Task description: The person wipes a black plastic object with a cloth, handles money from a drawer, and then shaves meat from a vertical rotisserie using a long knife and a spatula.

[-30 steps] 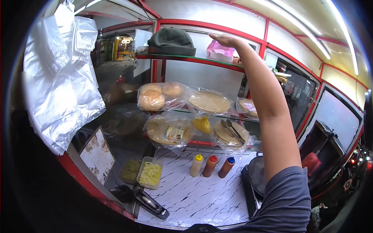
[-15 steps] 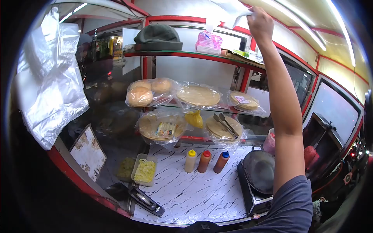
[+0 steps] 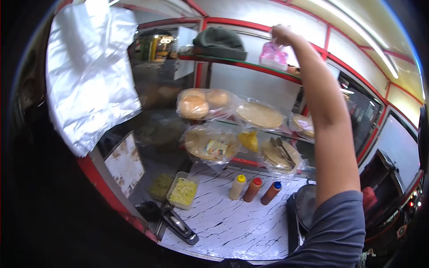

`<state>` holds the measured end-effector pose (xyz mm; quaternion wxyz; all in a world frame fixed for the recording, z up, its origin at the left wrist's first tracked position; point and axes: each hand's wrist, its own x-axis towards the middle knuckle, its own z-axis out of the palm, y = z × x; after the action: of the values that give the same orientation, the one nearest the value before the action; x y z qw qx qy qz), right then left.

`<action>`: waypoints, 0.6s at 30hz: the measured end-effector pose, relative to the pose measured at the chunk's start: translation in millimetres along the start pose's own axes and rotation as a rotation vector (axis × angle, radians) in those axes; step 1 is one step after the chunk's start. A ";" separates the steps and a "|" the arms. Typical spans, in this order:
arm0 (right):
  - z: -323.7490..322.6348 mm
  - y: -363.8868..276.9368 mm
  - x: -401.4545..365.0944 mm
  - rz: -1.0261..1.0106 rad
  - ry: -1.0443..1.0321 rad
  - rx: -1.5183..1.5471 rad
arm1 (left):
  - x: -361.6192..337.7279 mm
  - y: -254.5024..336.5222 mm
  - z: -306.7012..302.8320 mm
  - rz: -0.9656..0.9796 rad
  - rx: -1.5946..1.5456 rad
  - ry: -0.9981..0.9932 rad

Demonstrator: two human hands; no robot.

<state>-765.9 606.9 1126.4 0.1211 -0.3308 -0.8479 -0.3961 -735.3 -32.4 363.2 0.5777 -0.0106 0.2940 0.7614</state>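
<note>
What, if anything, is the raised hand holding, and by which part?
It cannot be told: the right hand is curled at the top of the pink packet on the upper shelf, but no grip on it is visible.

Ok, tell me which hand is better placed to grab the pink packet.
Right: the right hand is raised to the top shelf, just above the pink packet; the left hand is out of view.
</note>
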 end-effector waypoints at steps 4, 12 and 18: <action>4.8 143.6 32.7 0.169 0.942 -0.038 | 17.8 33.7 97.1 0.154 -0.314 -0.008; 15.9 -82.7 -336.9 -0.112 0.732 1.138 | 117.9 67.1 294.6 0.312 -0.083 -0.358; 67.9 -170.5 -470.2 -0.178 0.046 1.506 | 143.5 34.9 352.1 0.261 0.022 -0.293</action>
<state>-520.6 359.5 761.2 0.2995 -0.0806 -0.9101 0.2747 -700.0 249.4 618.5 0.5106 0.1448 0.2137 0.8201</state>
